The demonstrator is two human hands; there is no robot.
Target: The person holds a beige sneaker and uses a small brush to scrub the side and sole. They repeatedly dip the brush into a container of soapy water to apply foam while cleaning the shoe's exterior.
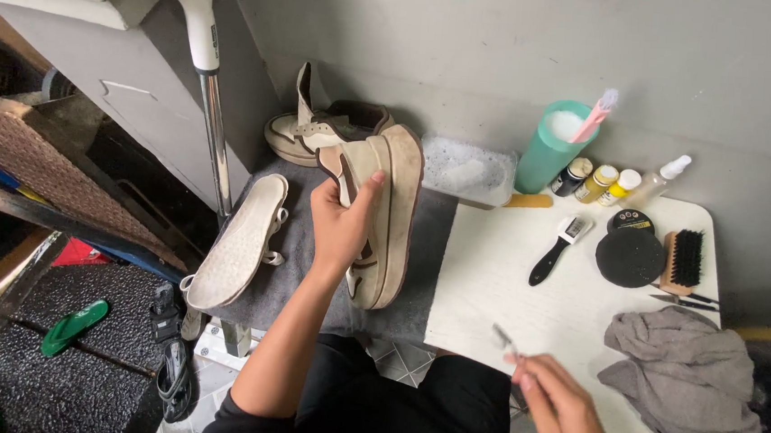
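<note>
My left hand grips a cream and brown sneaker held on its side above a grey towel, sole facing right. My right hand is low at the front edge of the white table, pinching a small thin metal tool between its fingertips. A second matching sneaker stands behind against the wall. A pale insole lies on the towel's left edge.
On the table are a black-handled brush, a round black tin, a wooden brush with black bristles, small bottles, a teal cup, a foamy tub and a grey rag. A green sandal lies on the floor at left.
</note>
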